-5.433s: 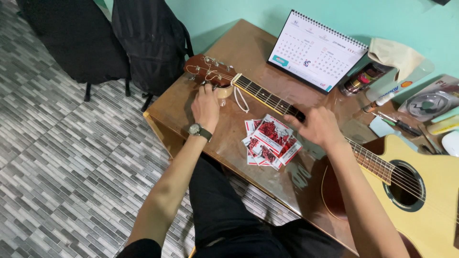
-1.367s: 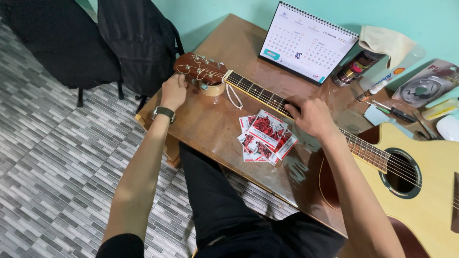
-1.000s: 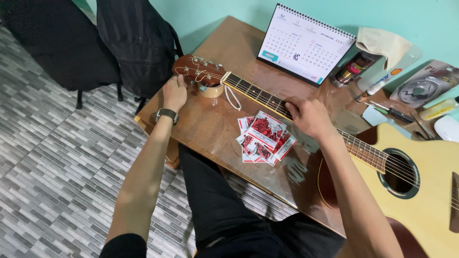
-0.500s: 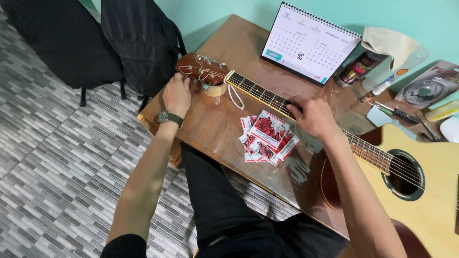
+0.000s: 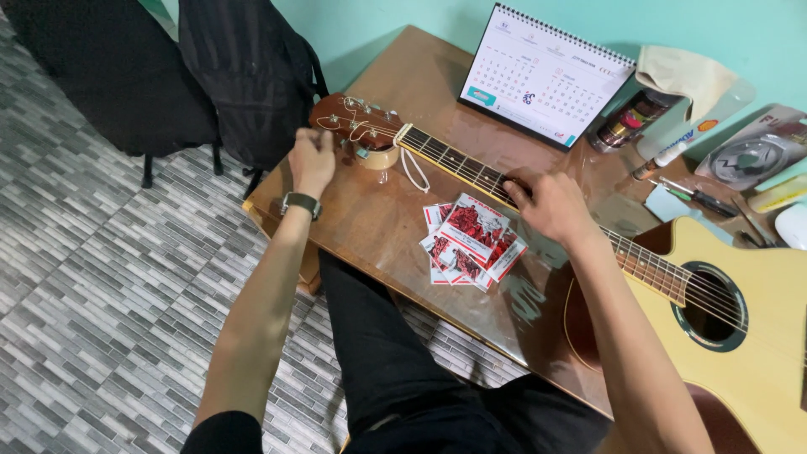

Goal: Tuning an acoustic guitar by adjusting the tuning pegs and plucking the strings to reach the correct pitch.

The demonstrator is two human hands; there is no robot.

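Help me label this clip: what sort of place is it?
Probably a home room or small workshop: an acoustic guitar lies on a wooden table with a desk calendar, and the floor is tiled.

An acoustic guitar [image 5: 740,336] lies flat on its back across the brown surface [image 5: 378,227], strings up. Its pale yellow body with the dark round sound hole sits at the right, partly past the surface's near edge. The dark fretted neck [image 5: 471,168] runs up and left from the body. The reddish-brown headstock [image 5: 353,126] with metal tuning pegs rests on a small round tan prop [image 5: 376,157] near the far left corner. A loose pale string [image 5: 414,172] loops down off the neck just beside the nut.
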